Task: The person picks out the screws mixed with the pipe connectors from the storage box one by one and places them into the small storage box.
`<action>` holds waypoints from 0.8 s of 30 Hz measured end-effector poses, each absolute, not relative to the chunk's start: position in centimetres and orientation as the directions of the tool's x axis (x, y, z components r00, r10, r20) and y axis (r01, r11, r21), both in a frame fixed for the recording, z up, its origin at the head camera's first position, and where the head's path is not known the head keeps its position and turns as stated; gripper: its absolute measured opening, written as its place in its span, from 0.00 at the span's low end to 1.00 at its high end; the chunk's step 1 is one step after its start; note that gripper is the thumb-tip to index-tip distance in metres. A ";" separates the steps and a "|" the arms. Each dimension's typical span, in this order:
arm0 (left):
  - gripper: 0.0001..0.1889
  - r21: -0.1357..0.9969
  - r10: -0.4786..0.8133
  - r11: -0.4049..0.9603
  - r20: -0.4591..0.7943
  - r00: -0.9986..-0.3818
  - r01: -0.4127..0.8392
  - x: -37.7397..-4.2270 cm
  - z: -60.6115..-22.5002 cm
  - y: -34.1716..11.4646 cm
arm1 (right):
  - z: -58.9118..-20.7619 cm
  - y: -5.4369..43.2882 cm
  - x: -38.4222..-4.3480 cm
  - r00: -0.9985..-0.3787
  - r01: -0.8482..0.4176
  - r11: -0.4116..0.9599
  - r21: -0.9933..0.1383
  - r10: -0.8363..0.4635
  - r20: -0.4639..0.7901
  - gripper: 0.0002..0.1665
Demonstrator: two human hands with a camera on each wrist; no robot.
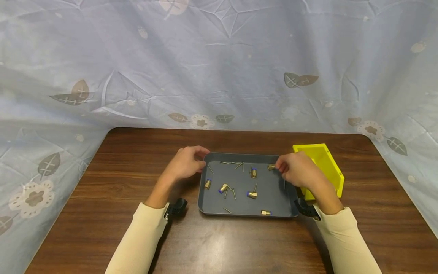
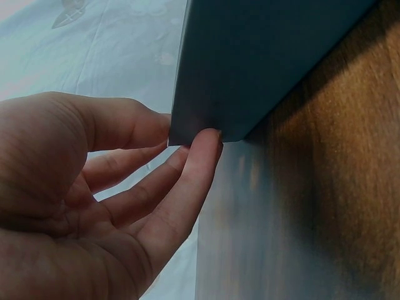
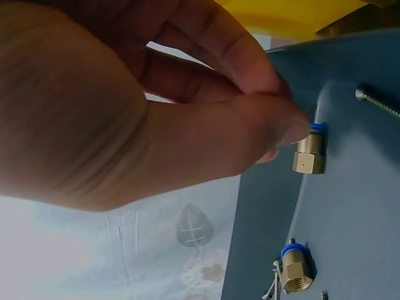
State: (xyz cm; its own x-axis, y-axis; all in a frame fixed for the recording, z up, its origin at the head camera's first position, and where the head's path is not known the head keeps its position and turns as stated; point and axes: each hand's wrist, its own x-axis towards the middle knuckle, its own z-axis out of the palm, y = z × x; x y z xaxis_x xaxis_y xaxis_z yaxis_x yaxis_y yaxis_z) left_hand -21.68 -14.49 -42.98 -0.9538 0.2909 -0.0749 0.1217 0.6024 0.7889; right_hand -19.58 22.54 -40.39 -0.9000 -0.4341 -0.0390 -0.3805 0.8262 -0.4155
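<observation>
A shallow grey tray (image 1: 236, 211) lies on the table with several brass push-in fittings with blue collars, such as one fitting (image 1: 251, 195), and several thin screws (image 1: 227, 210) scattered inside. At the tray's back left corner, my left hand (image 1: 188, 161) holds the edge, thumb and fingers curled against the wall (image 2: 219, 81). My right hand (image 1: 299, 169) is over the back right corner. Its thumb and index finger pinch a brass fitting (image 3: 309, 159) by the blue-collared end, which the thumb partly hides. Another fitting (image 3: 296, 270) lies close by in the right wrist view.
A yellow open bin (image 1: 328, 163) stands just right of the tray, partly behind my right hand and forearm. Brown wooden table (image 1: 102, 182) surrounds the tray. A patterned fabric curtain (image 1: 219, 76) hangs along the table's back edge and sides.
</observation>
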 end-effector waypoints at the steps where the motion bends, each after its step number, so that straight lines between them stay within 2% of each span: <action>1: 0.20 0.789 0.290 0.602 -0.073 -0.954 0.123 -21.7 -42.9 -14.5 | -40.4 22.5 -19.6 -0.900 -0.380 0.830 -0.408 -0.434 -0.045 0.13; 10: 0.20 0.790 0.290 0.599 -0.063 -0.955 0.130 -21.8 -42.7 -14.7 | -40.2 21.9 -19.6 -0.895 -0.370 0.866 -0.336 -0.430 -0.121 0.18; 24: 0.20 0.778 0.294 0.614 -0.071 -0.953 0.132 -21.7 -43.1 -14.7 | -40.5 22.6 -19.9 -0.869 -0.430 0.800 -0.418 -0.493 -0.049 0.15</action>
State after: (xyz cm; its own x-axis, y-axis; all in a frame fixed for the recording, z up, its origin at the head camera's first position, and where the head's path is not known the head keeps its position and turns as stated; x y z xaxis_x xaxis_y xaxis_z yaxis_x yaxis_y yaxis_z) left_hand -21.72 -14.66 -43.07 -0.9533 0.2938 -0.0706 0.1316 0.6141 0.7782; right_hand -19.94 22.59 -40.55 -0.8689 -0.4925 -0.0487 -0.4301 0.8002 -0.4180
